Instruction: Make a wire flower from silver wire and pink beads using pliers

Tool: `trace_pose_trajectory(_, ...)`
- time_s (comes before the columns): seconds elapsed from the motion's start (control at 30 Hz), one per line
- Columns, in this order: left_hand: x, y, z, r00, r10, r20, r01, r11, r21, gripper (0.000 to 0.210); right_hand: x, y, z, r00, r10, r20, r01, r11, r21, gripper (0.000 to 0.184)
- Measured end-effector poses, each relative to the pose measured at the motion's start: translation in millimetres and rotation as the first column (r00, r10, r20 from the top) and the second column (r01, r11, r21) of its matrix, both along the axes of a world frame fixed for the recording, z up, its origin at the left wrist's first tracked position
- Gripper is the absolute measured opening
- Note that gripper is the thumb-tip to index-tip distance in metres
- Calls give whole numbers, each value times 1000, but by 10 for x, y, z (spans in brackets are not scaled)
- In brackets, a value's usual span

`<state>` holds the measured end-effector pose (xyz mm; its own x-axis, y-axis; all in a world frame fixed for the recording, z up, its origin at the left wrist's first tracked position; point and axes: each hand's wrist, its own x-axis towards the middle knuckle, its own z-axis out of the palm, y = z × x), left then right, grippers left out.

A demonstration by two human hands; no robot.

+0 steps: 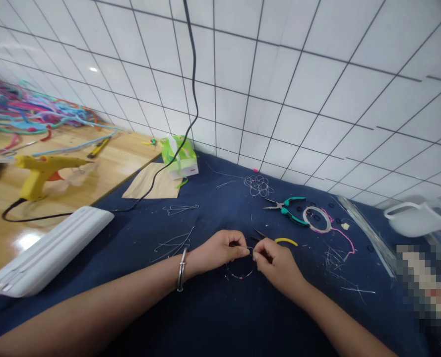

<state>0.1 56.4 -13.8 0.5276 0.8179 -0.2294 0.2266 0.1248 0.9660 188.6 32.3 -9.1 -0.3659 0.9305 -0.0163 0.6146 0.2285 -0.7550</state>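
Both hands meet near the middle of the dark blue cloth (213, 312). A thin wire loop (241, 277) with small pinkish beads hangs between them. My left hand (220, 250), with a silver bangle (182, 270) at the wrist, pinches the loop's upper left side. The thumb and forefinger of my right hand (276, 260) close on its upper right side; the exact grip point is partly hidden. Just behind the right hand lie pliers with a yellow handle (287, 241), partly covered by that hand.
Green-handled pliers (296, 210), a white wire spool (317, 219) and coiled wire flowers (258, 185) lie farther back. Cut wires (173, 243) are at left. A white power strip (52, 250), yellow glue gun (45, 171) and hanging black cable (194, 74) stand left. A white jug (413, 218) is at right.
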Motion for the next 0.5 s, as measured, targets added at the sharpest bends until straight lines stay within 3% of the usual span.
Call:
trace_pose_trajectory(0.1, 0, 0, -18, 999, 36, 15, -35, 998, -44, 20, 2, 33, 19, 957, -82, -279, -29, 928, -371, 8)
trace_pose_trajectory(0.17, 1, 3, -22, 998, 53, 29, -51, 996, -68, 23, 8, 48, 27, 903, -141, -406, -83, 870, -486, 13)
trace_pose_trajectory(0.3, 4, 9, -28, 995, 83, 52, -78, 993, -86, 24, 21, 55, 18, 838, -195, -510, -138, 828, -543, 20)
trace_pose_trajectory(0.5, 20, -7, -16, 997, 66, 26, -65, 997, -49, 20, 0, 42, -48, 834, -196, -516, -152, 818, -555, 16)
